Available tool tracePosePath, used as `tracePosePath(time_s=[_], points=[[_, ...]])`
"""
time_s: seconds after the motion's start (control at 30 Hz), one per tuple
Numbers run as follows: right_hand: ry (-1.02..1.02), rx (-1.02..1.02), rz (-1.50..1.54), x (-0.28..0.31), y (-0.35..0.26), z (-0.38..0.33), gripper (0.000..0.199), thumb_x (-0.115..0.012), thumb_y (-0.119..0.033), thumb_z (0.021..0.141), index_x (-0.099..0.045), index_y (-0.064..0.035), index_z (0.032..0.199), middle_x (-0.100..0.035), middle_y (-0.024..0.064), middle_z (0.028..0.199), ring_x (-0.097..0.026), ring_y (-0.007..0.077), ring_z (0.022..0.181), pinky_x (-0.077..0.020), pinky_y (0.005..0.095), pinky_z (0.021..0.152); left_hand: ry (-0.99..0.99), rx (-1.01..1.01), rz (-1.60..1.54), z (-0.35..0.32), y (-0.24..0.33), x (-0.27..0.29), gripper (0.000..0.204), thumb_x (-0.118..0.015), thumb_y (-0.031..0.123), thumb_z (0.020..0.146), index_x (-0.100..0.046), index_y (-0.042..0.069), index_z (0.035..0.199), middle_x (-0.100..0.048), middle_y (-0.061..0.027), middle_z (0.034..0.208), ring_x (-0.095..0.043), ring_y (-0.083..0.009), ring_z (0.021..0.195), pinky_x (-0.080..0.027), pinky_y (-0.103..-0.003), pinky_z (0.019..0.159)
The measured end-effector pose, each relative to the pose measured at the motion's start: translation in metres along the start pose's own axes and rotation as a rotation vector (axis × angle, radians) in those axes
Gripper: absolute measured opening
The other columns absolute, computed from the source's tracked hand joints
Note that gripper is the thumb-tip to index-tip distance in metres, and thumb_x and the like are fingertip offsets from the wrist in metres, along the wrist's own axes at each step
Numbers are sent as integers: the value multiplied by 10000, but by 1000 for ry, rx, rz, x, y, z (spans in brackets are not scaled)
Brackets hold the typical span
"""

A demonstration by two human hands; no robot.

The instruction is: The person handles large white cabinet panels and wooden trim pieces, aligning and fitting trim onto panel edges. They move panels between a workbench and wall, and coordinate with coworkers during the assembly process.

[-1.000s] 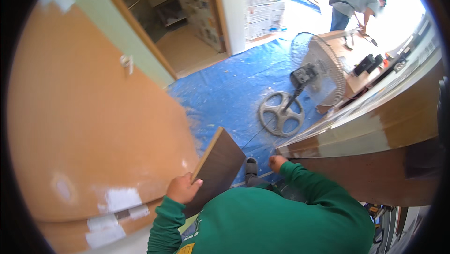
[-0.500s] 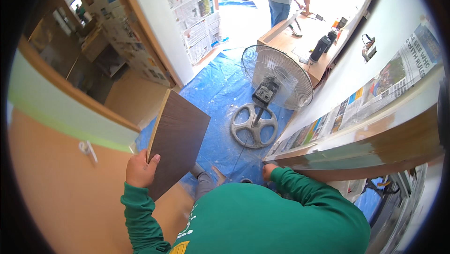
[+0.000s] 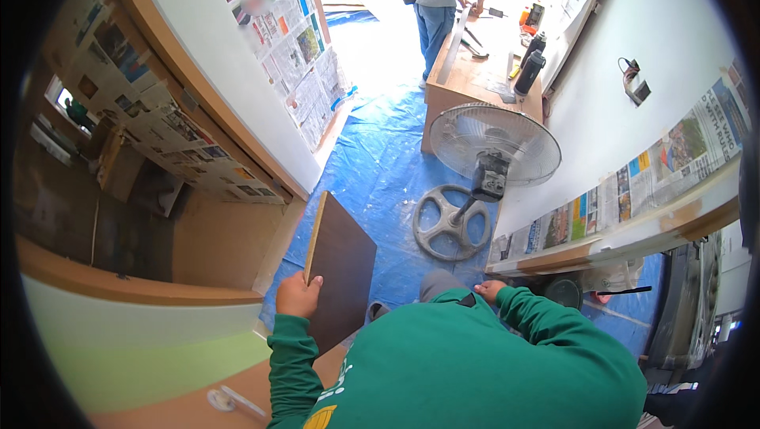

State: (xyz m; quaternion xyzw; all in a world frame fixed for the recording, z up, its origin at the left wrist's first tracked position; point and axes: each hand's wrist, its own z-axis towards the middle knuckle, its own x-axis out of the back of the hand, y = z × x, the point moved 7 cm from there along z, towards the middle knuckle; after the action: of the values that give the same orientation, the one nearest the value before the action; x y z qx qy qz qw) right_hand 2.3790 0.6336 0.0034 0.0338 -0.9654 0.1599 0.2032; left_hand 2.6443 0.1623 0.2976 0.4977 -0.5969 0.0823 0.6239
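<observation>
My left hand (image 3: 299,294) grips the near edge of a dark brown wooden board (image 3: 348,259), its thumb on the broad face. The board stands tilted at my left side, with a pale raw edge facing left. My right hand (image 3: 489,292) is low in front of me with its fingers curled. A small dark shape shows beside those fingers, and whether they hold it is unclear. Ahead of the right hand stands a pedestal fan (image 3: 495,144) with a round spoked base (image 3: 451,222).
Blue plastic sheeting (image 3: 376,164) covers the floor. Beyond the fan, a person (image 3: 443,1) works at a wooden bench (image 3: 475,77) holding tools and dark bottles (image 3: 530,71). On the left is a newspaper-covered doorway (image 3: 198,148) and a door handle (image 3: 237,401). Newspaper (image 3: 625,191) lines the right wall.
My view has shifted forward and turned left; the fan and bench sit further right. The board stays in my left hand. My right hand no longer appears against the wall's lower edge.
</observation>
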Motion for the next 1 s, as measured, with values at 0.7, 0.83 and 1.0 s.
tracePosePath(time_s=[0.7,0.83,1.0], points=[[22,389,321,205,-419,194,540,-633,-511,941,-710,-64,1234,-706,181,1230,-654,369,1164,-490,441,1013,-62,-38,109,407,104,89,377,-709,351,898,-657,-19,855,-665,-224,740,-654,-409,714,-503,-477,676],[91,391,338,271,-462,223,513,-641,-497,940,-728,-68,1207,-721,181,1187,-664,359,1134,-504,438,986,-36,-128,82,502,137,106,396,-677,374,916,-652,-15,851,-674,-261,773,-654,-471,772,-500,-552,715],[182,316,323,338,-512,271,515,-635,-493,937,-719,-59,1202,-719,194,1178,-672,362,1106,-509,446,969,-28,-250,45,630,166,105,429,-661,387,914,-656,-39,862,-675,-286,791,-663,-480,791,-506,-554,738]])
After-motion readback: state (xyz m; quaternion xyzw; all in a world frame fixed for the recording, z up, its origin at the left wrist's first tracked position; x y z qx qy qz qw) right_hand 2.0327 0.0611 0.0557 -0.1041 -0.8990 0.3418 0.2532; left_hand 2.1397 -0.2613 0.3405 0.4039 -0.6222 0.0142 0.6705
